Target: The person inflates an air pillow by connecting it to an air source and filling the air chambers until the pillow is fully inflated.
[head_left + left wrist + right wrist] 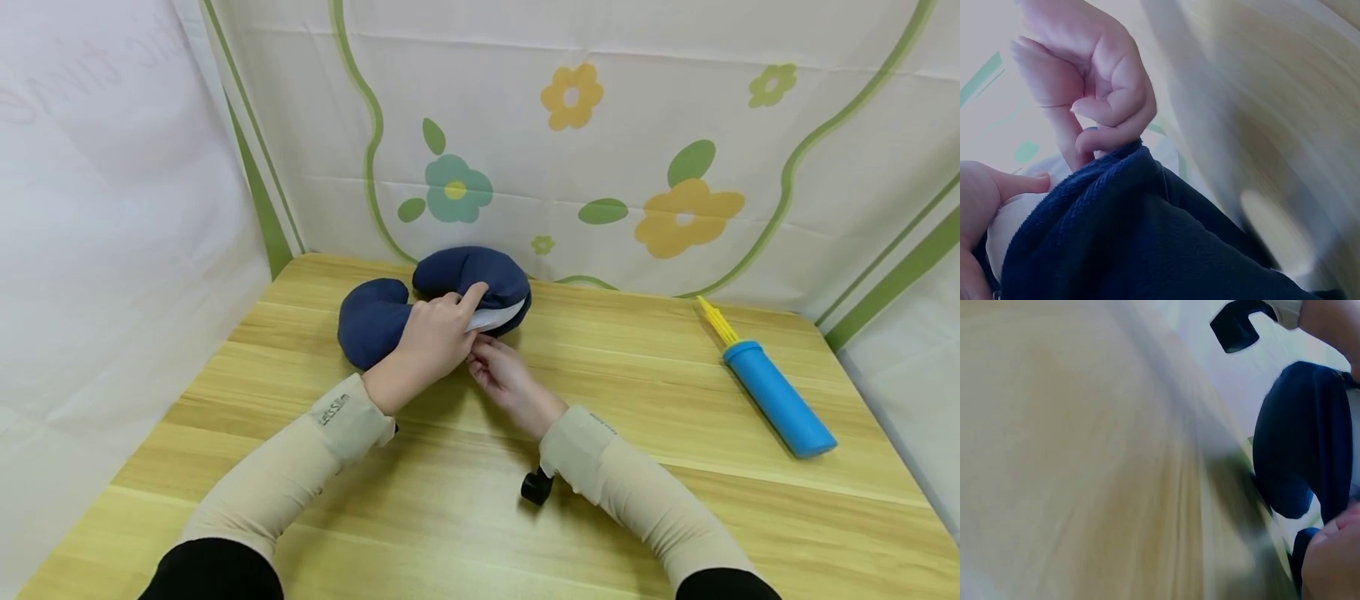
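A navy U-shaped neck pillow [371, 325] stands toward the back of the table, and white inner material [495, 317] shows through a slit in its cover. My left hand [437, 335] grips the pillow near its middle; the left wrist view shows its thumb pressing the white part. Just to the right and below, my right hand [510, 383] pinches the edge of the navy cover [1104, 206] at the slit. The right fingertips are partly hidden behind the fabric. In the right wrist view, only part of the right hand [1335, 565] appears.
A blue hand pump [780, 400] with a yellow nozzle [716, 321] lies on the right of the wooden table [450, 533]. White cloth with printed flowers [570, 167] hangs behind the table, with more cloth at the sides. A black camera [536, 486] juts from the right wrist.
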Tool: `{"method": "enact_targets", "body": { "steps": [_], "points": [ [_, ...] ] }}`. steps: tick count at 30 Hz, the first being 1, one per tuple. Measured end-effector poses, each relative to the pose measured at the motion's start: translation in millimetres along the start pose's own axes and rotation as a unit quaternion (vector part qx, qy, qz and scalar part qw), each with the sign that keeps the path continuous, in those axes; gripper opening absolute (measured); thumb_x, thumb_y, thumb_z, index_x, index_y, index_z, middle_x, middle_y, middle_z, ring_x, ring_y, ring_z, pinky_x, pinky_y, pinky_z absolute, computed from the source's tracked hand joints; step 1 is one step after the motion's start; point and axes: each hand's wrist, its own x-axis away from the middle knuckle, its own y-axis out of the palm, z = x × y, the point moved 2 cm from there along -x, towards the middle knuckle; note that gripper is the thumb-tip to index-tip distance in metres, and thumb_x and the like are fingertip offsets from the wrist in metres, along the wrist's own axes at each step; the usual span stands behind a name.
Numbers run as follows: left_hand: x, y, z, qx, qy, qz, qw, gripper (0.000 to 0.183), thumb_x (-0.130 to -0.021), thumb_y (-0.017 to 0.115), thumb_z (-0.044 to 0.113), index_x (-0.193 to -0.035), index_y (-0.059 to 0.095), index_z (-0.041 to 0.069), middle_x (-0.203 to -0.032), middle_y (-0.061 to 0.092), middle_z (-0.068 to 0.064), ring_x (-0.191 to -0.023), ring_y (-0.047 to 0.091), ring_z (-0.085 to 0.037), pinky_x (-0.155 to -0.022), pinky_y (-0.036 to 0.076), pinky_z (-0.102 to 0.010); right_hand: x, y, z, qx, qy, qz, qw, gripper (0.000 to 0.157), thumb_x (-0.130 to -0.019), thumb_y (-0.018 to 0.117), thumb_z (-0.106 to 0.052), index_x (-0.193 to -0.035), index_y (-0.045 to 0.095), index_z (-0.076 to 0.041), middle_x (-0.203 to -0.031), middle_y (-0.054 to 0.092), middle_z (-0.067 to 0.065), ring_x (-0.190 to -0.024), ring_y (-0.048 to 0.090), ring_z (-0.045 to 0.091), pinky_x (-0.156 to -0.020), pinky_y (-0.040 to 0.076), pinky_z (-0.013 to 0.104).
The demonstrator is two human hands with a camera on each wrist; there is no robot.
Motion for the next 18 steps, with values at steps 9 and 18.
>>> {"method": "enact_targets", "body": {
  "steps": [9, 18],
  "points": [
    [1.5, -0.6, 0.6, -0.002, 0.001, 0.008, 1.0, 0.044, -0.088, 0.076, 0.006, -0.129, 0.062, 0.002, -0.077, 0.066, -0.016, -0.056, 0.061, -0.028, -0.043, 0.043, -0.038, -2.1, -1.1, 3.1, 0.006, -0.006, 0.027, 1.0, 0.018, -0.107, 0.043, 0.002, -0.119, 0.056, 0.0, -0.084, 0.055, 0.001, -0.064, 0.047, 0.005, -0.057, 0.039, 0.014],
    [-0.1, -1.7, -0.4, 0.019, -0.002, 0.002, 0.9998, 0.044, -0.089, 0.075, 0.006, -0.13, 0.061, 0.002, -0.075, 0.065, -0.016, -0.054, 0.06, -0.028, -0.043, 0.042, -0.038, -3.4, -1.2, 1.8, 0.006, -0.012, 0.026, 1.0, 0.014, -0.107, 0.044, 0.002, -0.107, 0.057, -0.003, -0.079, 0.053, 0.001, -0.06, 0.045, 0.005, -0.054, 0.037, 0.014]
  ]
}}
